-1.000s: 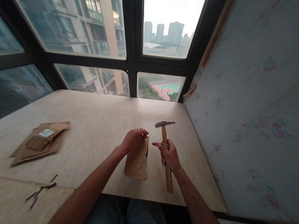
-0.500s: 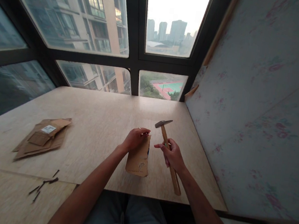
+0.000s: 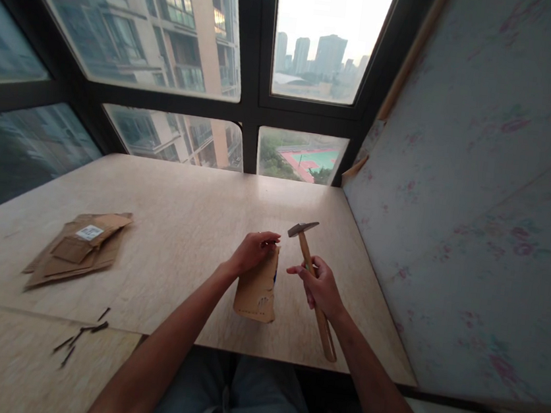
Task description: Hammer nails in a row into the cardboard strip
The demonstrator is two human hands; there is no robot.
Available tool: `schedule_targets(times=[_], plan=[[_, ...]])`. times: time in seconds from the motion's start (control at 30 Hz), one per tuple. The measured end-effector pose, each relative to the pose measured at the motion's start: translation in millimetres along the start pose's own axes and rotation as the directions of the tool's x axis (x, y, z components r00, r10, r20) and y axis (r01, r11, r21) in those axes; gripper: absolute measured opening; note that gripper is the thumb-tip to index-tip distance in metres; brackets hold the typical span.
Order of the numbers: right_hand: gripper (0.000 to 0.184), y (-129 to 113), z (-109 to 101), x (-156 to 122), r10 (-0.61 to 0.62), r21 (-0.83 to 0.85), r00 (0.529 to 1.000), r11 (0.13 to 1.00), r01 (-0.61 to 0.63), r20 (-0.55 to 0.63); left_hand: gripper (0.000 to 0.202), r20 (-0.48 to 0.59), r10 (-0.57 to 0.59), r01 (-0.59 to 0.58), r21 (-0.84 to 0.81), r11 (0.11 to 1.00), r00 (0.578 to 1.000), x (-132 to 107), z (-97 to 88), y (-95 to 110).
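A folded piece of brown cardboard [image 3: 254,297] lies on the tabletop in front of me, its right edge torn and a bit of blue showing there. My left hand [image 3: 255,252] rests over the cardboard's far end, thumb and fingers drawn together near the far right corner. Whatever sits between those fingertips is too small to make out. To the right, my right hand [image 3: 319,283] is wrapped around the wooden handle of a hammer [image 3: 323,331], index finger pointing left. The hammer's metal head is up and away from the cardboard, beyond my right hand.
Flat cardboard pieces [image 3: 81,254], one with a white label, are stacked on the left of the table [image 3: 174,221]. Several dark nails [image 3: 79,336] lie near the front left, around a seam. Windows stand behind; a flower-patterned wall [image 3: 470,242] borders the right side.
The view has shifted very slightly. Both hands, the hammer and the cardboard keep nearly the same places.
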State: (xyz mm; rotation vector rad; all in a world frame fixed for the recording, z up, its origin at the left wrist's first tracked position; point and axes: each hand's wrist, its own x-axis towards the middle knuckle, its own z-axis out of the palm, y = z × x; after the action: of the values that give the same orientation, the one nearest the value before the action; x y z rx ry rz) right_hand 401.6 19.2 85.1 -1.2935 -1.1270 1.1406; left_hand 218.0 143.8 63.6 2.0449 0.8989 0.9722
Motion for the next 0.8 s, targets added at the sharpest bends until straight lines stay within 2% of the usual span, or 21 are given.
schedule_targets(times=[0.23, 0.53, 0.8], plan=[[0.032, 8, 17, 7, 0.026, -0.093, 0.991, 0.995, -0.039, -0.128, 0.027, 0.003, 0.012, -0.012, 0.029, 1.000, 1.000, -5, 1.6, -2], [0.035, 25, 40, 34, 0.071, -0.114, 0.982, 0.989, -0.091, -0.174, 0.026, 0.005, 0.040, -0.040, 0.129, 0.991, 0.999, -9, -1.8, 8], [0.037, 33, 44, 37, 0.109, -0.084, 0.981, 0.989, -0.124, -0.161, 0.039, 0.014, -0.058, 0.059, -0.102, 0.993, 0.998, -8, 3.5, 1]])
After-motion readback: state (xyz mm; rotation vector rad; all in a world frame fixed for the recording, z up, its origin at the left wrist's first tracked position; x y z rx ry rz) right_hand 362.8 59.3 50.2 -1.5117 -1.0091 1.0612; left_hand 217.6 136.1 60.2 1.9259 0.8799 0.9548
